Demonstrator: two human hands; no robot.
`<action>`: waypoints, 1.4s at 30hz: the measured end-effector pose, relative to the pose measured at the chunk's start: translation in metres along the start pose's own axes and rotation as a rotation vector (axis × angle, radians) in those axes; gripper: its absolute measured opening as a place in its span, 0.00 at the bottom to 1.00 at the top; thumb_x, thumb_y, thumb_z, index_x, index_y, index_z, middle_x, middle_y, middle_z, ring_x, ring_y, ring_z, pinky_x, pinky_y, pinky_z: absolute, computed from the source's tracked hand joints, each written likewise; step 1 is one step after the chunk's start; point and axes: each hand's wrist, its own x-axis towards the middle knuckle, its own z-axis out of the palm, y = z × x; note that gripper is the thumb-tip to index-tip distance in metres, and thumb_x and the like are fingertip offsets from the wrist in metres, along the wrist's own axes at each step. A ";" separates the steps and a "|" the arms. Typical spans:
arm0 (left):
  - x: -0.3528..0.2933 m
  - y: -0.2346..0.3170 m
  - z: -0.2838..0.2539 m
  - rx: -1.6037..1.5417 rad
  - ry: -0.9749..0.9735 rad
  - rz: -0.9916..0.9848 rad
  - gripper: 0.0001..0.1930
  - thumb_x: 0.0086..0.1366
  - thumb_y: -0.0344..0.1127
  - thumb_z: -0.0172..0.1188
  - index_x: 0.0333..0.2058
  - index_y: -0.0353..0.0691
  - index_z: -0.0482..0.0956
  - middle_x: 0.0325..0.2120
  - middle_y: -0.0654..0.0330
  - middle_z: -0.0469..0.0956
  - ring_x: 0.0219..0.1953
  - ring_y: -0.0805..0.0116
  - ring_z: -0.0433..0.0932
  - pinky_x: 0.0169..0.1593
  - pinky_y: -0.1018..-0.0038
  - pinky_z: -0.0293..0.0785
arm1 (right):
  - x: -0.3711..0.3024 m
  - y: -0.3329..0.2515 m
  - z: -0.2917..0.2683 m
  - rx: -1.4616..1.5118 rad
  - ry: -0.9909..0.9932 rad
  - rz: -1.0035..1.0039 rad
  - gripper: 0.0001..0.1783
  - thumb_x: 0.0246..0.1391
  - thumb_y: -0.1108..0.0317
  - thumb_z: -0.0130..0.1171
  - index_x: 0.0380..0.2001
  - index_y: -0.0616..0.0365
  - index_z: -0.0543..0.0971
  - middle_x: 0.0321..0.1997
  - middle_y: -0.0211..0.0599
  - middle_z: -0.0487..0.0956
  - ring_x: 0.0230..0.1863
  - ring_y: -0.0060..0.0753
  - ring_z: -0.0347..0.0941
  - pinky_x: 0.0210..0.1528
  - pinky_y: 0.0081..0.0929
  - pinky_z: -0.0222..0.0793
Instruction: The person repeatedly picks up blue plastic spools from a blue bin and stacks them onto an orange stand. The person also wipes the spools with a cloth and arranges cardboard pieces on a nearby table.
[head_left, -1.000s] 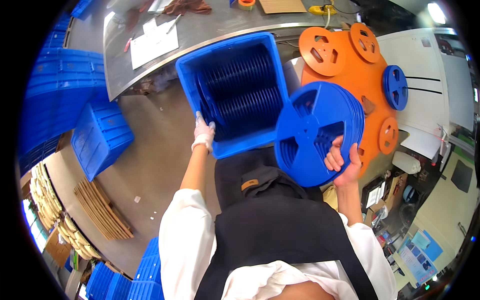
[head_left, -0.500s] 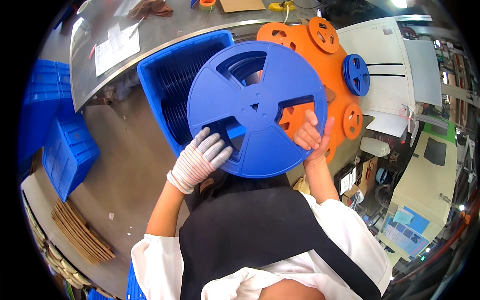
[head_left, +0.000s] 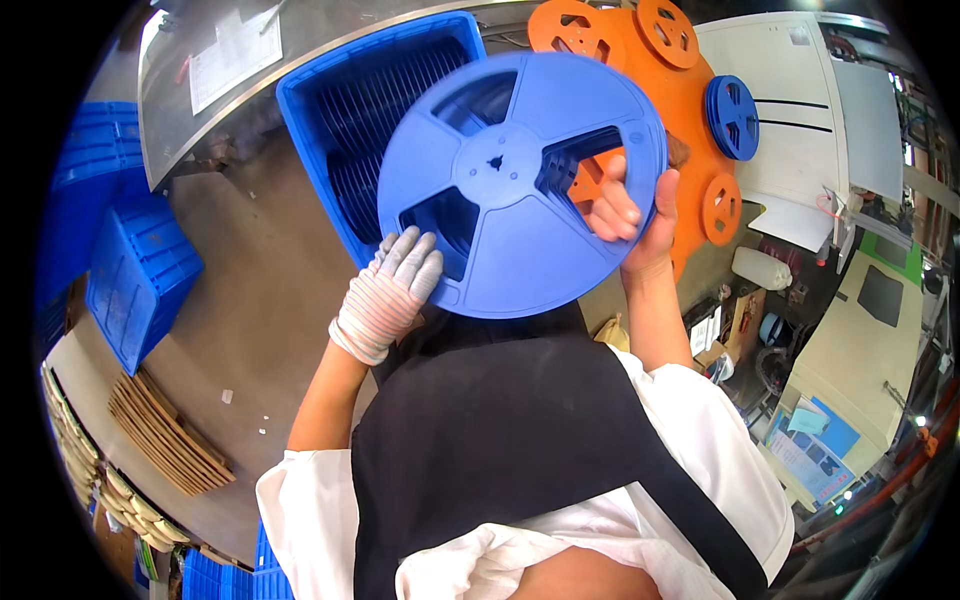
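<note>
A large blue reel (head_left: 547, 225) with three cut-out windows faces me, slightly tilted, in front of my apron. Its right window shows layered edges behind the front disc, like a stack of reels. My bare right hand (head_left: 640, 222) grips the right rim, fingers through that window and thumb outside. At the lower left rim, my left hand (head_left: 378, 300) in a striped glove is closed over the edge by the lower left window; its thumb is hidden. Just behind stands a blue crate (head_left: 303, 135) holding rows of dark blue reels (head_left: 345, 115).
An orange rack (head_left: 690, 105) with round orange discs stands behind on the right, a small blue reel (head_left: 735, 118) on it. A steel table (head_left: 330, 38) bears a paper sheet (head_left: 235, 62). Blue bins (head_left: 145, 280) and cardboard sheets (head_left: 165, 430) are at left, a beige machine (head_left: 850, 345) at right.
The blue reel and both hands have risen a little in view, and the reel has turned and tilted slightly. My right fingers reach into its window. The surroundings have shifted with my head.
</note>
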 end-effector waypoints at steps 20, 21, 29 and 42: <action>-0.080 -0.046 0.014 -1.691 0.583 -0.918 0.11 0.67 0.26 0.52 0.47 0.41 0.69 0.40 0.52 0.79 0.45 0.56 0.80 0.45 0.64 0.83 | -0.012 0.002 -0.028 -0.242 0.393 0.072 0.21 0.67 0.50 0.46 0.47 0.59 0.71 0.21 0.30 0.69 0.21 0.24 0.65 0.26 0.24 0.62; -0.080 -0.050 0.012 -1.594 0.569 -0.975 0.12 0.67 0.22 0.47 0.47 0.40 0.69 0.39 0.52 0.79 0.43 0.59 0.80 0.44 0.66 0.83 | -0.011 0.005 -0.027 -0.242 0.384 0.080 0.21 0.67 0.50 0.46 0.47 0.59 0.71 0.21 0.30 0.69 0.21 0.24 0.65 0.26 0.23 0.62; -0.069 -0.145 0.086 -0.912 0.460 -1.300 0.09 0.64 0.28 0.56 0.43 0.41 0.74 0.31 0.58 0.82 0.30 0.68 0.81 0.33 0.73 0.76 | -0.011 0.012 -0.026 -0.258 0.414 0.106 0.20 0.66 0.52 0.47 0.47 0.59 0.71 0.21 0.31 0.69 0.20 0.24 0.66 0.25 0.24 0.64; -0.014 -0.240 0.129 -0.546 0.250 -1.280 0.11 0.61 0.30 0.58 0.43 0.43 0.72 0.29 0.58 0.81 0.28 0.66 0.79 0.32 0.68 0.75 | -0.030 0.010 -0.031 -0.293 0.535 0.078 0.21 0.67 0.51 0.45 0.47 0.60 0.70 0.21 0.30 0.68 0.21 0.25 0.64 0.26 0.25 0.62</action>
